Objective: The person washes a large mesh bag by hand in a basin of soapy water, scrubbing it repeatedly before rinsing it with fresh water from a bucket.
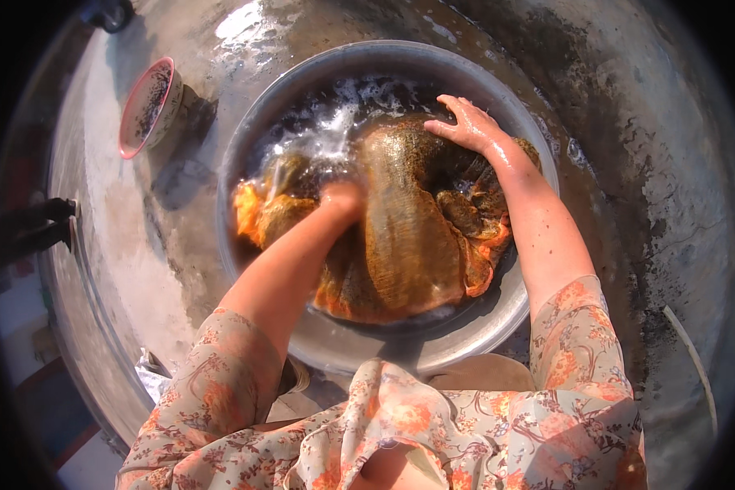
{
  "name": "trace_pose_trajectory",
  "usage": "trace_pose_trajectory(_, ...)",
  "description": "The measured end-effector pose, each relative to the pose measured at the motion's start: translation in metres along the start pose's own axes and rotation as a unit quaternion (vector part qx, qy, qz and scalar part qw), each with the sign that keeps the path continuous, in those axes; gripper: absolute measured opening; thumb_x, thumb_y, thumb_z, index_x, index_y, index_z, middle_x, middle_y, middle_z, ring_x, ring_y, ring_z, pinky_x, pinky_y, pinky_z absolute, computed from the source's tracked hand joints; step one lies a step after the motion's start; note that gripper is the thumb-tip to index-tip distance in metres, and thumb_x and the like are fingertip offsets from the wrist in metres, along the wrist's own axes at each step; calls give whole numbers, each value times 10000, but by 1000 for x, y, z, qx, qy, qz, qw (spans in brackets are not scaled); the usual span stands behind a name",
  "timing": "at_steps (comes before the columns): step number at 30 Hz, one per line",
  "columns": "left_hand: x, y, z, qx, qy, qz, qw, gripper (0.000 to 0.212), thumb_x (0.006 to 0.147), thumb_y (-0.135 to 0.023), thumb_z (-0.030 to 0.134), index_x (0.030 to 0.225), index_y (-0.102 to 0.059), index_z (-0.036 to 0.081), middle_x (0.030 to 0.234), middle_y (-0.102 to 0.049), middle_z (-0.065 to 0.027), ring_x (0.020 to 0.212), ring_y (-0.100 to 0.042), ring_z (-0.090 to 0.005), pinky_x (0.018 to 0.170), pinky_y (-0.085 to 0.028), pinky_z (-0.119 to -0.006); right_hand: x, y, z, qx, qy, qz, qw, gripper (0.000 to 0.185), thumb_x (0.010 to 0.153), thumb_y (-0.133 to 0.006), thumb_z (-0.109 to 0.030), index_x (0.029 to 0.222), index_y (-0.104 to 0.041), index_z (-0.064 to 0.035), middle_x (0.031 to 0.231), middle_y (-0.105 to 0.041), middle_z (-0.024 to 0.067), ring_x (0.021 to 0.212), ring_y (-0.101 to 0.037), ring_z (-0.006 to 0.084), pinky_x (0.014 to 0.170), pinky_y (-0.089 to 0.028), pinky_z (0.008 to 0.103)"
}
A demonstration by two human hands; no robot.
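Observation:
A large round metal basin (496,334) stands in front of me with dark, sudsy water in it. Bunched wet cloth (410,245), brown-gold with orange edges, fills much of the basin and rises above the water. My left hand (343,199) is pushed down into the water at the cloth's left side; its fingers are hidden, so any grip cannot be made out. Over the far right part of the cloth, my right hand (467,124) is spread with fingers apart, wet and holding nothing. White foam (337,122) floats toward the back left.
A pink-rimmed bowl (150,109) with dark specks inside stands on the concrete floor to the left. Wet ground surrounds the basin. At far left is a raised edge with dark objects (37,223) beside it. A thin pale hose or stick (692,361) lies at right.

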State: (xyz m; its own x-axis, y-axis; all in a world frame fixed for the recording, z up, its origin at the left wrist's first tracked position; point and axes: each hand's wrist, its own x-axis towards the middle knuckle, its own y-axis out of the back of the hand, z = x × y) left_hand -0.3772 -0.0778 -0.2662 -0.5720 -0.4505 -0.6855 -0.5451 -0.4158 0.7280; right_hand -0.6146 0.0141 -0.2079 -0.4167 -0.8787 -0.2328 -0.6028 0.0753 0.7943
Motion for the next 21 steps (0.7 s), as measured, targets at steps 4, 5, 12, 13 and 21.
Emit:
trace_pose_trajectory(4,-34,3,18,-83,15,6,996,385,766,-500,176,1104,-458,-3,1128,-515,-173,1000,-529,-316,825,-439,-380,27,-34,35,-9,-117,-99,988,900,666,-448,-748,1192,-471,-19,1218,-470,187,1174,-412,303,965,-336,410)
trace_pose_trajectory(5,-41,-18,13,-94,-9,83,992,318,753,-510,138,1045,-481,13,1083,-534,-164,973,-531,-328,810,-437,-390,29,-31,31,-17,-116,-121,986,892,667,-450,-745,1178,-484,-14,1201,-485,190,1158,-430,308,961,-337,416)
trace_pose_trajectory(12,-98,-24,11,-310,-53,248,916,273,776,-523,222,990,-565,57,926,-588,-191,879,-545,-367,761,-435,-421,-69,-29,-17,106,51,61,991,383,705,-659,-335,850,-560,5,851,-566,152,829,-533,315,737,-424,381)
trace_pose_trajectory(13,-102,-14,15,-407,4,231,884,254,795,-537,209,976,-584,37,936,-605,-185,881,-572,-324,768,-447,-388,-88,-25,-21,141,108,81,981,334,704,-670,-250,865,-555,19,851,-563,144,806,-529,309,734,-424,364)
trace_pose_trajectory(21,-188,23,-48,-152,-257,68,952,90,712,-598,100,768,-591,30,881,-567,-108,824,-554,-270,716,-456,-353,-240,13,-65,120,306,-82,941,242,591,-665,-94,682,-449,-37,710,-454,84,716,-473,269,634,-415,364)
